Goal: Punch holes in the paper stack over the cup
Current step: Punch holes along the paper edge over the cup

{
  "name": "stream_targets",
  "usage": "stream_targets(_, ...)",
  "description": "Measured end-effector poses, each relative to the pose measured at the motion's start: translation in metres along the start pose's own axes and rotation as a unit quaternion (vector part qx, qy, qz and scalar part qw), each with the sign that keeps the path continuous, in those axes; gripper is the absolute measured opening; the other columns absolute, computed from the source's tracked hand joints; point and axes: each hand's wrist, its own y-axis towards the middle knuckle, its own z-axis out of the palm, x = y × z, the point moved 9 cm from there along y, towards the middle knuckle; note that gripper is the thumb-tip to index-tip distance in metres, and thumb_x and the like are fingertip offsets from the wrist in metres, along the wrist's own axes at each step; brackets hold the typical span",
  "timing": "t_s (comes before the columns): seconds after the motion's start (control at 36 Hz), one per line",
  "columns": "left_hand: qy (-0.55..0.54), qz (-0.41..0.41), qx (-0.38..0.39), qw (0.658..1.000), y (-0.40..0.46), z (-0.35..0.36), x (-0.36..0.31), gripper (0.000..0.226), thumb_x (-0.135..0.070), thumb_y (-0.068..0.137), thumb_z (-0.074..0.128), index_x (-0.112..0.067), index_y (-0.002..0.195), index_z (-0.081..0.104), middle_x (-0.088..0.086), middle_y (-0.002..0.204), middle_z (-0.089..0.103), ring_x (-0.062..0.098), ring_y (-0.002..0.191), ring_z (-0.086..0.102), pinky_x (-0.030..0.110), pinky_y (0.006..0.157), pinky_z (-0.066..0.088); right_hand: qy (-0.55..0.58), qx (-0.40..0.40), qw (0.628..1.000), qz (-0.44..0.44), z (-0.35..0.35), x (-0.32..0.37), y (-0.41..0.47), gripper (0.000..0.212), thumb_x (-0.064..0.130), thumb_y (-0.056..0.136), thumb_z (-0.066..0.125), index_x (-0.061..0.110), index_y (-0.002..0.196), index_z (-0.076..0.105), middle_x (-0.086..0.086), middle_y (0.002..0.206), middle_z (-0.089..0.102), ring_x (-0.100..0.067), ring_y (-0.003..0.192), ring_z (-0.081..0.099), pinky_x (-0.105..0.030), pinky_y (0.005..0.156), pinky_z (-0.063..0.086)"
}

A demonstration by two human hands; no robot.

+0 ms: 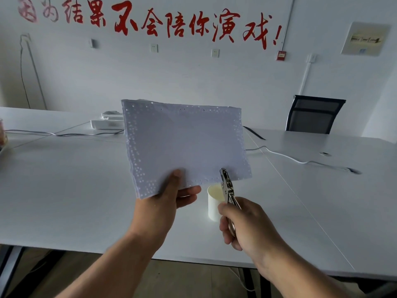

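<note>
My left hand (169, 196) pinches the lower edge of a white paper stack (184, 140) and holds it up above the table. Many small holes run along the stack's borders. My right hand (242, 222) grips the handles of a metal hole punch (227, 186), whose jaws sit on the stack's bottom edge near the right corner. A white paper cup (213, 204) stands upright on the table directly below the punch, partly hidden by my right hand.
The white table (75, 190) spreads wide, its near edge close to me. White cables (285, 157) and a white power strip (107, 123) lie behind the paper. A black mesh chair (313, 115) stands at the far right.
</note>
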Motion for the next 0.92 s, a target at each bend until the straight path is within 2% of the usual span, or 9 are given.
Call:
stream_targets(0.19,-0.006,-0.004,0.007,1.000,-0.001,0.002,0.004,0.012,-0.019,0.106,0.054,-0.018,0.108,0.066,0.000,0.077,0.083,0.023,0.074,0.081,0.042,0.080,0.063,-0.001,0.000,1.000,-0.002,-0.001,-0.003,0.000,0.031,0.031,0.091,0.057,0.013,0.065,0.055,0.001,0.051,0.054,-0.020,0.047,0.049,-0.032,0.057,0.035)
stream_targets(0.36,-0.012,0.000,0.005,1.000,-0.001,0.002,0.006,0.014,-0.016,0.106,0.054,-0.013,0.112,0.066,0.003,0.082,0.083,0.026,0.078,0.082,0.035,0.070,0.066,0.008,-0.003,1.000,-0.004,0.000,-0.003,0.000,0.028,0.031,0.091,0.057,0.015,0.069,0.056,-0.004,0.057,0.057,-0.018,0.045,0.046,-0.028,0.051,0.034)
stream_targets(0.58,-0.014,-0.007,0.006,1.000,0.002,0.001,0.016,0.013,-0.016,0.106,0.054,-0.014,0.109,0.066,0.005,0.082,0.083,0.026,0.078,0.082,0.033,0.068,0.066,0.008,-0.005,1.000,0.019,0.000,-0.011,0.005,0.026,0.030,0.092,0.057,0.015,0.071,0.054,-0.002,0.054,0.053,-0.017,0.043,0.040,-0.025,0.047,0.030)
stream_targets(0.72,-0.032,-0.063,0.012,0.997,0.013,0.005,0.042,0.013,-0.014,0.105,0.056,-0.012,0.112,0.067,0.010,0.091,0.081,0.026,0.079,0.082,0.033,0.069,0.065,0.008,0.000,0.997,0.071,-0.001,-0.024,0.016,0.020,0.025,0.089,0.057,0.015,0.073,0.052,-0.005,0.057,0.049,-0.020,0.046,0.035,-0.023,0.043,0.024)
stream_targets(0.83,-0.039,-0.125,0.028,0.991,0.021,0.011,0.069,0.017,-0.002,0.101,0.056,-0.009,0.107,0.070,0.013,0.092,0.082,0.026,0.082,0.081,0.038,0.075,0.064,-0.017,0.001,0.995,0.102,-0.006,-0.032,0.028,0.013,0.024,0.083,0.056,0.016,0.073,0.052,-0.007,0.060,0.048,-0.021,0.045,0.035,-0.023,0.043,0.021)
stream_targets(0.92,-0.034,-0.142,0.030,0.989,0.025,0.015,0.079,0.017,0.000,0.099,0.057,-0.007,0.107,0.070,0.012,0.089,0.082,0.025,0.082,0.081,0.037,0.076,0.065,-0.029,0.000,0.992,0.122,-0.010,-0.038,0.035,0.012,0.024,0.082,0.056,0.015,0.074,0.054,-0.007,0.059,0.050,-0.019,0.041,0.036,-0.020,0.042,0.021)
